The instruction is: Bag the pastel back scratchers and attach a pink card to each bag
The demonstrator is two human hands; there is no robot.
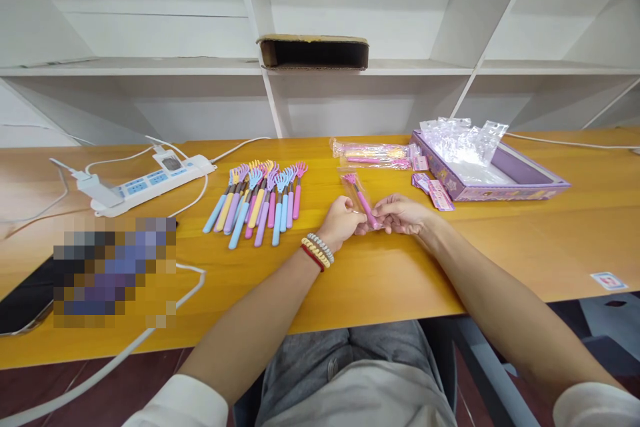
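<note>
A pink back scratcher point(364, 203) lies inside a clear plastic bag point(356, 188) between my hands. My left hand point(343, 221), with beaded bracelets at the wrist, pinches the bag's left edge near its lower end. From the other side, the fingers of my right hand point(400, 215) close on the bag beside the handle's end. To the left, a pile of back scratchers point(257, 203) in blue, yellow, purple and pink rests loose on the table. Several bagged back scratchers point(377, 153) lie beyond my hands, and a few printed cards point(434, 191) are right of them.
At the back right stands a purple box point(505, 193) with clear bags point(463, 140) in it. A power strip point(155, 183) with white cables and a phone point(25, 297) occupy the left. Behind the table point(400, 287) rise white shelves holding a cardboard box point(314, 53).
</note>
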